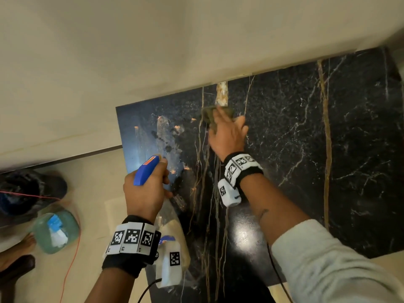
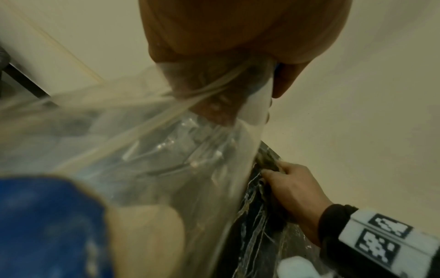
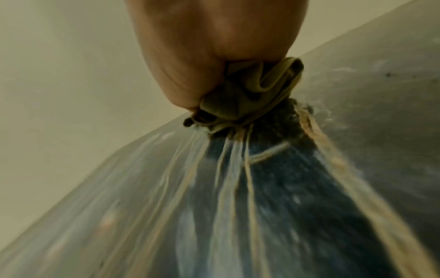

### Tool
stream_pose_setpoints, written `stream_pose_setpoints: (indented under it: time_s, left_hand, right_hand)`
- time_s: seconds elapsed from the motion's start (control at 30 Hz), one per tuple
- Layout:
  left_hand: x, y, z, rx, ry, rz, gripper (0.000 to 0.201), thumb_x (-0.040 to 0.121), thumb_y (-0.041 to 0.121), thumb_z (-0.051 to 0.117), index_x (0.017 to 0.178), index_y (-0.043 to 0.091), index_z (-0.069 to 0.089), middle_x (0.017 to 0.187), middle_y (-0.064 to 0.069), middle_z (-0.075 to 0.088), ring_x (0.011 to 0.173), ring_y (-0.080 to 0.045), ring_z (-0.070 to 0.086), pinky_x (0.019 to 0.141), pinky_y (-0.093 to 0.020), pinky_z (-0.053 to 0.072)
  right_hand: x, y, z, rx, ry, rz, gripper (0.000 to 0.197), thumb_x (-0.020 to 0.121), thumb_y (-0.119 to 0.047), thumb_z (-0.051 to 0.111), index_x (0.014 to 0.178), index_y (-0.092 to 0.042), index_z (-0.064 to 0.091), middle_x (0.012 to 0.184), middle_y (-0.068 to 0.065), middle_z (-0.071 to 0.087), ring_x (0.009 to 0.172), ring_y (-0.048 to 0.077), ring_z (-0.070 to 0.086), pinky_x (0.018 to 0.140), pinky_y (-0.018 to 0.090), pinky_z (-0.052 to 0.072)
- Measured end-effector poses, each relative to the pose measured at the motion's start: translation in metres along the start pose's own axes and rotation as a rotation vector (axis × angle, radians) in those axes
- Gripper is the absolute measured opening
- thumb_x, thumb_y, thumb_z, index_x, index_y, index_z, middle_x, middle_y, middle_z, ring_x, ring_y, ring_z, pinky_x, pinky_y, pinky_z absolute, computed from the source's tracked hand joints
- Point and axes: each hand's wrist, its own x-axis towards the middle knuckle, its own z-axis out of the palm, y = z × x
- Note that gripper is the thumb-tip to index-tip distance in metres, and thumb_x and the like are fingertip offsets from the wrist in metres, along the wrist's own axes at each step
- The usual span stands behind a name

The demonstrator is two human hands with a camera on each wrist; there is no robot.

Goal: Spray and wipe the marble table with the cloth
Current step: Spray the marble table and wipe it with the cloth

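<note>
Head view: left grip clasps spray bottle; right grip holds cloth on marble table, by far edge.

Most of the cloth is hidden under the right hand.

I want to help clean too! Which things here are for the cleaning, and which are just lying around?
For the job:
spray bottle in left hand
cloth in right hand
marble table

Lying about, on the floor:
green jar
dark bundle
</note>
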Motion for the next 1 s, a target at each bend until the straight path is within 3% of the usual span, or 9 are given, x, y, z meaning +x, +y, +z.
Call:
stream_pose_setpoints:
  time_s: [0.1, 0.17, 0.27, 0.4, 0.57, 0.67, 0.77, 0.93, 1.0]
  left_hand:
    - [0.003, -0.002, -0.005, 0.011, 0.015, 0.012, 0.025, 0.098, 0.025, 0.07, 0.076, 0.014, 0.074, 0.059, 0.001, 0.064, 0.051, -0.015, 0.061, 0.049, -0.034, 0.056]
    - [0.004, -0.001, -0.005, 0.0, 0.022, -0.006, 0.024, 0.098, 0.025, 0.07, 0.077, 0.013, 0.074, 0.06, 0.0, 0.064, 0.052, -0.018, 0.061, 0.047, -0.033, 0.055]
    - [0.007, 0.001, -0.002, 0.004, 0.027, -0.007, 0.025, 0.097, 0.025, 0.07, 0.075, 0.015, 0.074, 0.06, 0.0, 0.063, 0.05, -0.02, 0.06, 0.048, -0.034, 0.056]
    - [0.011, 0.004, 0.002, 0.007, 0.018, -0.005, 0.026, 0.097, 0.025, 0.07, 0.072, 0.015, 0.073, 0.059, -0.001, 0.062, 0.05, -0.024, 0.06, 0.052, -0.036, 0.056]
    - [0.015, 0.003, -0.003, 0.006, 0.042, -0.005, 0.026, 0.096, 0.024, 0.071, 0.073, 0.012, 0.073, 0.059, -0.001, 0.063, 0.056, -0.026, 0.061, 0.048, -0.032, 0.055]
    - [0.018, -0.002, -0.009, 0.015, 0.057, -0.018, 0.029, 0.095, 0.024, 0.071, 0.072, 0.007, 0.072, 0.059, -0.001, 0.063, 0.058, -0.027, 0.061, 0.054, -0.037, 0.058]
    - [0.019, -0.003, -0.01, 0.023, 0.062, -0.026, 0.029, 0.093, 0.026, 0.072, 0.069, 0.009, 0.072, 0.06, -0.003, 0.064, 0.059, -0.028, 0.063, 0.06, -0.044, 0.058]
    - [0.018, 0.003, 0.002, 0.006, 0.041, -0.027, 0.031, 0.096, 0.022, 0.069, 0.07, 0.005, 0.068, 0.056, 0.0, 0.059, 0.052, -0.025, 0.058, 0.046, -0.029, 0.051]
    - [0.02, 0.004, 0.005, 0.001, 0.034, -0.024, 0.03, 0.096, 0.022, 0.069, 0.071, 0.006, 0.068, 0.055, 0.001, 0.058, 0.051, -0.024, 0.057, 0.045, -0.028, 0.05]
  right_hand:
    - [0.011, -0.016, 0.001, -0.019, 0.053, 0.212, 0.051, 0.093, -0.029, 0.059, 0.143, -0.03, 0.05, 0.158, -0.013, 0.038, 0.113, 0.031, 0.038, 0.088, 0.042, 0.036]
    - [0.002, -0.032, 0.004, -0.054, -0.002, 0.09, 0.05, 0.091, -0.028, 0.06, 0.141, -0.03, 0.05, 0.156, -0.008, 0.041, 0.111, 0.03, 0.04, 0.088, 0.041, 0.036]
    - [-0.016, -0.046, 0.016, -0.117, -0.137, -0.218, 0.054, 0.094, -0.028, 0.055, 0.147, -0.029, 0.047, 0.161, -0.014, 0.032, 0.111, 0.027, 0.039, 0.088, 0.041, 0.034]
    - [0.003, -0.027, 0.007, -0.159, -0.17, -0.394, 0.053, 0.098, -0.033, 0.049, 0.15, -0.032, 0.043, 0.162, -0.016, 0.031, 0.11, 0.026, 0.04, 0.086, 0.04, 0.032]
    - [0.046, -0.014, 0.004, -0.075, 0.054, 0.087, 0.051, 0.094, -0.034, 0.056, 0.144, -0.03, 0.049, 0.16, -0.015, 0.035, 0.11, 0.028, 0.042, 0.083, 0.04, 0.032]
    - [0.045, -0.037, 0.009, -0.081, 0.076, 0.179, 0.052, 0.093, -0.031, 0.058, 0.144, -0.028, 0.049, 0.161, -0.014, 0.032, 0.116, 0.031, 0.039, 0.084, 0.041, 0.03]
    - [0.028, -0.057, 0.017, -0.088, 0.026, 0.006, 0.051, 0.092, -0.027, 0.061, 0.142, -0.025, 0.051, 0.158, -0.009, 0.038, 0.117, 0.031, 0.043, 0.09, 0.043, 0.036]
    - [0.026, -0.062, 0.021, -0.198, -0.146, -0.46, 0.052, 0.096, -0.032, 0.048, 0.148, -0.026, 0.046, 0.162, -0.01, 0.034, 0.111, 0.029, 0.042, 0.082, 0.039, 0.03]
    - [0.045, -0.043, 0.013, -0.245, -0.12, -0.458, 0.053, 0.097, -0.035, 0.047, 0.149, -0.026, 0.044, 0.162, -0.009, 0.034, 0.113, 0.029, 0.044, 0.086, 0.041, 0.035]
